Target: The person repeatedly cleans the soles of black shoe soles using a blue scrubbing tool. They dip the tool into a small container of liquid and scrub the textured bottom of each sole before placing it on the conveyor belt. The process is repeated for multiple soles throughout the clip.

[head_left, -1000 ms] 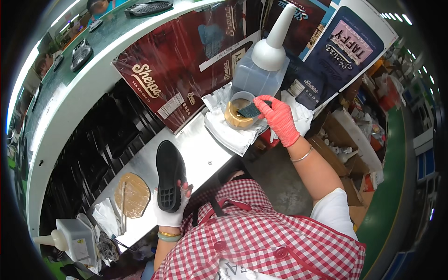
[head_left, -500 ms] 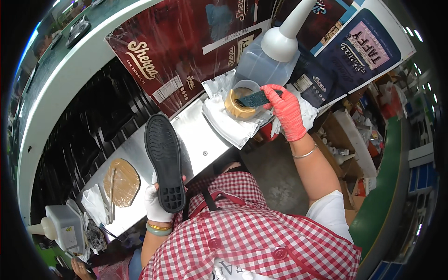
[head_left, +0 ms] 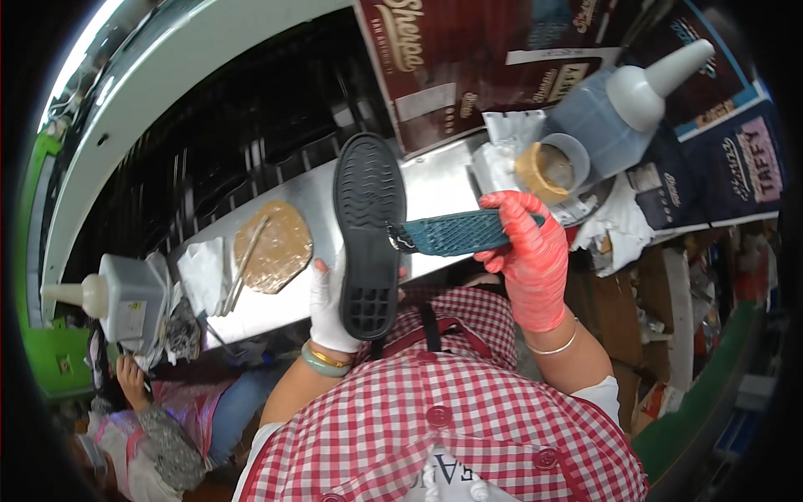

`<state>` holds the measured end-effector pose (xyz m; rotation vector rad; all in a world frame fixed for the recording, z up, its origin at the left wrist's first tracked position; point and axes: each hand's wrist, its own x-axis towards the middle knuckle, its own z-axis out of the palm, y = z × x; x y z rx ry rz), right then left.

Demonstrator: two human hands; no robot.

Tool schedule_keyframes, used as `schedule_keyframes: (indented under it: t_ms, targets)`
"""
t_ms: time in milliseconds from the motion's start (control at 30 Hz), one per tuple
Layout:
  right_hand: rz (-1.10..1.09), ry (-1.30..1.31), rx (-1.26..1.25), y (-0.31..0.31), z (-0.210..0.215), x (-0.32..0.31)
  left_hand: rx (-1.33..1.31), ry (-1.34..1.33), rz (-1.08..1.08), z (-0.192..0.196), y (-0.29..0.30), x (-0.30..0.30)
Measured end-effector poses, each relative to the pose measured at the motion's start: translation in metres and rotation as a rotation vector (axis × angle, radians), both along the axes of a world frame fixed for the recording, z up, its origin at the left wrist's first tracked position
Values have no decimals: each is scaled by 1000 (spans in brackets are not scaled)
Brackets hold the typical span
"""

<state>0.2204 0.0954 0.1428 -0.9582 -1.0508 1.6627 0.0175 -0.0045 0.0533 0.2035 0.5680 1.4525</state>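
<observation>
My left hand [head_left: 332, 311], in a white glove, grips the heel half of a black shoe sole [head_left: 365, 197] with its treaded face turned up. A pink-gloved right hand [head_left: 534, 268], mine, is closed around a flat, dark teal brush [head_left: 456, 233] with a textured handle. The brush's dark, wet-looking tip touches or hangs just over the right edge of the sole's middle; which, I cannot tell. Up and to the right of the brush stands a small cup in a tan ring [head_left: 529, 170], with brownish liquid inside.
A squeeze bottle [head_left: 598, 117] with a white spout stands by the cup. On the metal ledge [head_left: 439, 188] lie a tan round pad [head_left: 280, 255] with a stick and a white cloth [head_left: 203, 274]. Another bottle [head_left: 134, 301] is at left. A co-worker's hand [head_left: 131, 381] shows lower left.
My right hand has brought the brush out of the cup and leftward to the sole. My left hand keeps hold of the sole. The whole view has turned and shifted.
</observation>
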Motion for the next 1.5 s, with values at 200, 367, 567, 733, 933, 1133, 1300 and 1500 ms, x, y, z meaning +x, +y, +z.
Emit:
schedule_keyframes:
  t_ms: [200,367,567,733,933,1133,1300,1500]
  targets:
    - [48,-49,26,-16,-3,-44,54,104,-2,14,-6,-1]
    - [80,-114,25,-18,-4,-47,34,114,-4,17,-6,-1]
    - [77,-126,47,-30,-5,-49,-28,27,106,23,3,2]
    - [98,-139,42,-39,-5,-52,31,-75,157,22,11,-2]
    - [161,-172,46,-47,-1,-50,48,-126,164,27,13,-5]
    - [241,-196,80,-54,1,-47,71,-139,157,27,13,-8]
    - [288,-215,91,-55,10,-48,43,-75,116,33,8,-12]
    - [470,-219,139,-45,19,-47,20,-74,-16,39,0,-22]
